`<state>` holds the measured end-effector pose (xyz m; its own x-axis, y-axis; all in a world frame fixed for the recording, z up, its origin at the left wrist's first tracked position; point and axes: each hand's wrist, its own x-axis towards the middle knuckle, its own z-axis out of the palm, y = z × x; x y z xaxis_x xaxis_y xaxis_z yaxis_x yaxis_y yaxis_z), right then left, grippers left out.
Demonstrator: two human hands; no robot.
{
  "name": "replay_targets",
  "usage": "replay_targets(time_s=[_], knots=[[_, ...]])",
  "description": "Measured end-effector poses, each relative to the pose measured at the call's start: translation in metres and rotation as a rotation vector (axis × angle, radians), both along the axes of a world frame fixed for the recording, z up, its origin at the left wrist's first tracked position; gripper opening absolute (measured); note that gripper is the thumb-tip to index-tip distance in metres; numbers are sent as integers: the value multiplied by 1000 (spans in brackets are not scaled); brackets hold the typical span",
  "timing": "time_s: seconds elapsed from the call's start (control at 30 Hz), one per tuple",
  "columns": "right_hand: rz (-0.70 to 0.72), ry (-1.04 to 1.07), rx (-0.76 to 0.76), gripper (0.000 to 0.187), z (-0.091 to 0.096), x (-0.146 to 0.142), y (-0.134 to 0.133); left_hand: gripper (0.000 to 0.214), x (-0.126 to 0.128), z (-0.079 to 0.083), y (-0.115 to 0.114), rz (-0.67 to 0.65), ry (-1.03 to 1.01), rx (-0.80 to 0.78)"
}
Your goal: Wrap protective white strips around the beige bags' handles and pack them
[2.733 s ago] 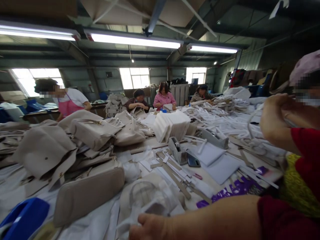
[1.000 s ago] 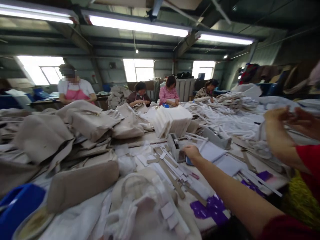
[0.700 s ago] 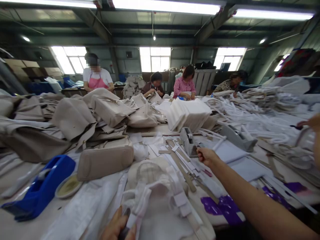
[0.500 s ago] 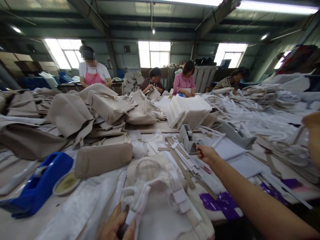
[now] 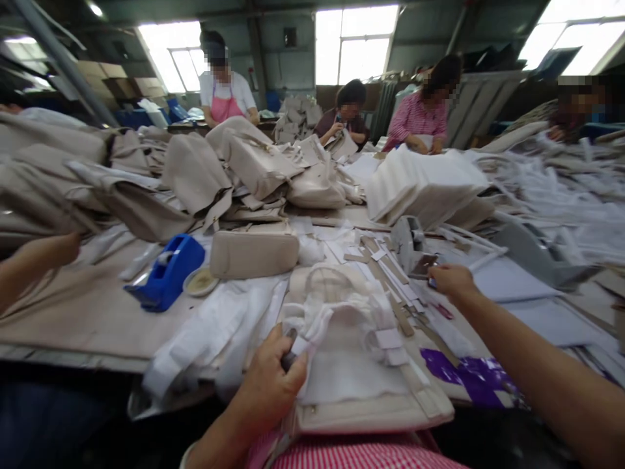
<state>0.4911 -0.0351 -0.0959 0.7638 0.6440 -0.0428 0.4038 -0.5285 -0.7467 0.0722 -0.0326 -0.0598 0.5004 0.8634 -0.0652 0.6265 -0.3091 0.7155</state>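
Observation:
My left hand (image 5: 271,384) is low in the middle, closed round a small dark object (image 5: 289,357) at the near edge of a beige bag (image 5: 361,397). White wrapping (image 5: 342,319) covers the bag's handles. My right hand (image 5: 452,281) reaches out over the table with its fingers curled on the near edge of a dark phone (image 5: 422,264). The phone lies beside a grey tape dispenser (image 5: 407,238). Beige strips (image 5: 390,296) lie between the bag and the phone.
A blue tape dispenser (image 5: 168,270) and a small dish (image 5: 201,281) sit left of a beige pouch (image 5: 254,253). Heaps of beige bags (image 5: 195,169) and white stacks (image 5: 424,185) fill the back. Another person's arm (image 5: 34,260) enters from the left. Several people work at the far side.
The view has tipped down and swung left. My right hand stays at the phone by the grey dispenser. My left hand has come further into view, gripping at the wrapped bag.

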Motion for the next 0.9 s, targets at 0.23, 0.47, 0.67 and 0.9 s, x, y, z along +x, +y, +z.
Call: replay_targets(time_s=[0.23, 0.47, 0.67, 0.9], knots=[[511, 384, 224, 28, 74, -134, -34, 24, 5, 3, -6, 55, -92, 20], [773, 410, 14, 22, 72, -248, -40, 8, 7, -4, -19, 102, -101, 169], [684, 384, -77, 19, 58, -251, -40, 7, 10, -2, -23, 123, -41, 244], [590, 308, -97, 19, 56, -261, -44, 10, 8, -4, -22, 91, -13, 275]])
